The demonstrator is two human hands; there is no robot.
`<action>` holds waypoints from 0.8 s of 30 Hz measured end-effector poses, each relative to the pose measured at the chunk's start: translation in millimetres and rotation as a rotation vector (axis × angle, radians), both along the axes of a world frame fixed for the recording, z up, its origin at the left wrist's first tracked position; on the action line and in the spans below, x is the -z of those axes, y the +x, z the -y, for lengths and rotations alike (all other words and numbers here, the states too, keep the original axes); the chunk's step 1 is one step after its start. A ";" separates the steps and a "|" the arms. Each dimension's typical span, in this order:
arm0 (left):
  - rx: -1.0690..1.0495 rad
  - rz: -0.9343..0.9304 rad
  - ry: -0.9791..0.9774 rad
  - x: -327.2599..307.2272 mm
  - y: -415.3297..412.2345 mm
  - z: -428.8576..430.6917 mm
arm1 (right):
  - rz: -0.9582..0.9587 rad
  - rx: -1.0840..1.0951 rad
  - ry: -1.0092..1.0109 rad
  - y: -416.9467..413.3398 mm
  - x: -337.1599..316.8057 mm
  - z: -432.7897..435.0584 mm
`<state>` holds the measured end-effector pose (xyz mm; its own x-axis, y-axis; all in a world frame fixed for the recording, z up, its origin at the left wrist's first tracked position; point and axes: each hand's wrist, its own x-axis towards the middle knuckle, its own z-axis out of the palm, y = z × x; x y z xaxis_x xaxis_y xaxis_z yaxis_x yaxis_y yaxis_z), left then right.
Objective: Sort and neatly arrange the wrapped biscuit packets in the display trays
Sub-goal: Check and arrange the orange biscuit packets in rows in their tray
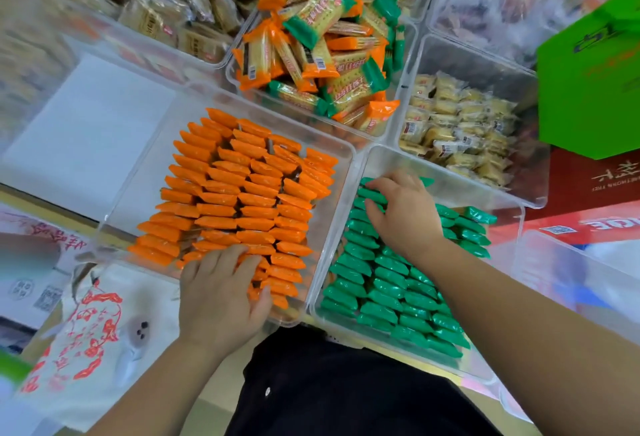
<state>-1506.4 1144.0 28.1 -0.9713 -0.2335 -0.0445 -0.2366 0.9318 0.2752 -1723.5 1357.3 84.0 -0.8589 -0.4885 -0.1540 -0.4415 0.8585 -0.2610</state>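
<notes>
Clear plastic display trays [346, 155] stand edge to edge on a white-topped bench [79, 145]. Printed cartons and a bright green box [588, 82] crowd the right side, and a white bag with red print [93, 325] lies near left. The far middle tray holds a loose heap of mixed orange and green biscuit packets [322, 51]. Brown wrapped packets [156, 6] fill the far left tray, and pale yellow wrapped cakes [457, 124] the far right one.

Orange wrapped biscuit packets [235, 193] stand on edge in tidy rows in the near left tray. The left hand [221, 293] rests on their nearest rows, its fingers [239, 252] loosely spread and lying on top, clasping nothing.

Green wrapped biscuit packets [391, 283] are ranked likewise in the near right tray. The right hand [405, 214] sits over the far left of them, its fingers [375, 209] bent down with their tips on the wrapper ends. Whether they pinch a packet I cannot tell.
</notes>
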 end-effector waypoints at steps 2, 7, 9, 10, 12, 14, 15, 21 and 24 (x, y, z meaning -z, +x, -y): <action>0.025 -0.031 0.045 -0.2 2.7 3.3 | -0.043 -0.093 -0.140 26.2 -6.6 10.0; 0.015 -0.148 0.106 0.2 15.6 26.1 | 0.008 -0.438 -0.198 83.2 2.0 36.0; -0.039 -0.130 0.042 3.4 23.7 40.7 | 0.047 -0.546 -0.137 94.1 8.9 46.2; -0.049 -0.115 0.010 5.3 27.9 46.9 | 0.067 -0.600 -0.082 97.6 11.2 52.5; -0.031 -0.099 -0.025 9.1 33.2 54.0 | 0.132 -0.687 0.087 101.9 13.2 67.3; -0.017 -0.097 -0.026 11.2 32.5 55.2 | 0.200 -0.741 0.261 103.3 14.4 82.9; -0.019 -0.093 -0.024 12.0 30.6 54.7 | 0.224 -0.761 0.340 103.6 15.2 89.3; -0.041 -0.083 -0.010 13.9 28.1 52.3 | 0.200 -0.740 0.438 108.0 21.5 98.4; -0.055 -0.076 0.002 13.7 28.1 51.2 | 0.151 -0.724 0.419 111.7 23.4 96.9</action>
